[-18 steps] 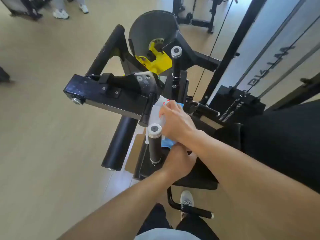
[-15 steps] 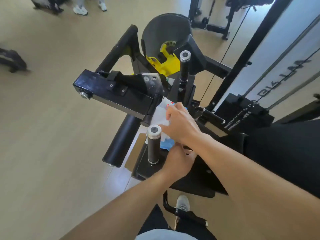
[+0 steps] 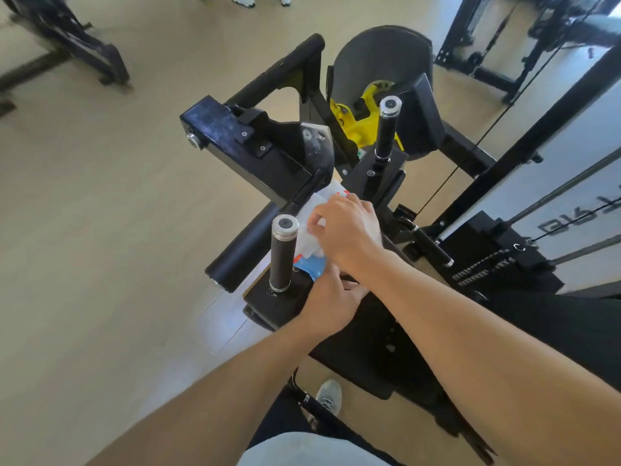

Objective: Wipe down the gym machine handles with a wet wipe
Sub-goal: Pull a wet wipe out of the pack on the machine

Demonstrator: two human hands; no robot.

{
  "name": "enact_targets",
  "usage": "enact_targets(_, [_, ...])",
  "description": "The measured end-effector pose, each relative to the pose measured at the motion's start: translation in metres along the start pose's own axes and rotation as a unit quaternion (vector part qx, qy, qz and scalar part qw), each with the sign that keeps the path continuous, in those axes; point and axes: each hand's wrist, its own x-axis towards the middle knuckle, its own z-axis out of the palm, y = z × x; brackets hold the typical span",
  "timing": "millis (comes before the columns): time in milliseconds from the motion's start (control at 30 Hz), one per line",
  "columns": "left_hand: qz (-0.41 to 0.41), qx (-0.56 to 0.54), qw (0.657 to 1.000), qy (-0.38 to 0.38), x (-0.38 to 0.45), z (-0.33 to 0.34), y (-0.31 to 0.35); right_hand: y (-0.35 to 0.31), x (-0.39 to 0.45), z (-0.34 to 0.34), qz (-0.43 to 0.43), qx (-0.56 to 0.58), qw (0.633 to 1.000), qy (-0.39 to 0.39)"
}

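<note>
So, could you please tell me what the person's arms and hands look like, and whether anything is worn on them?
Both forearms are bare up to the frame edge: no sleeves show. The left hand and right hand wear no gloves, and no watch, bracelet or ring is visible. No markings can be made out on either arm.

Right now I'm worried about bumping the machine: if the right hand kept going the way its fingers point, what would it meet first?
Probably the near upright handle. The right hand sits on the wipe pack, fingers aimed left toward that handle, though depth is hard to judge.
</note>
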Motion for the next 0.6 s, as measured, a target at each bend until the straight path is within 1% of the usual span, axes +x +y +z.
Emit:
enact_targets(67, [0.005,-0.01,1.0,0.004,0.0,0.0,-0.001,0.004,-0.004,-0.005,0.023,0.11,0.992,0.047])
enact_targets(100, [0.008,-0.017,1.0,0.006,-0.002,0.0,0.0,0.005,-0.008,-0.009,0.032,0.176,0.981,0.071])
enact_targets(167, [0.013,-0.024,1.0,0.009,-0.005,-0.001,0.001,0.006,-0.016,-0.019,0.046,0.293,0.95,0.097])
enact_targets(267, [0.024,-0.041,0.999,0.016,-0.012,-0.003,0.003,0.005,-0.027,-0.036,0.081,0.421,0.897,0.108])
enact_targets(333, [0.028,-0.065,0.997,0.019,-0.02,-0.006,0.002,0.003,-0.038,-0.048,0.119,0.502,0.853,0.082])
enact_targets(400, [0.028,-0.139,0.99,0.0,-0.034,-0.011,0.001,0.002,-0.055,-0.055,0.146,0.563,0.813,0.012])
enact_targets(467, [0.037,-0.219,0.975,-0.02,-0.056,-0.02,0.0,0.002,-0.078,-0.057,0.17,0.599,0.78,-0.062])
enact_targets(533, [0.052,-0.254,0.966,-0.017,-0.08,-0.028,-0.001,-0.001,-0.1,-0.056,0.189,0.633,0.743,-0.103])
enact_targets(567, [0.052,-0.265,0.963,-0.006,-0.092,-0.03,-0.001,-0.002,-0.108,-0.054,0.188,0.646,0.731,-0.112])
enact_targets(600, [0.043,-0.277,0.96,0.01,-0.102,-0.031,-0.001,-0.005,-0.116,-0.052,0.179,0.646,0.733,-0.117])
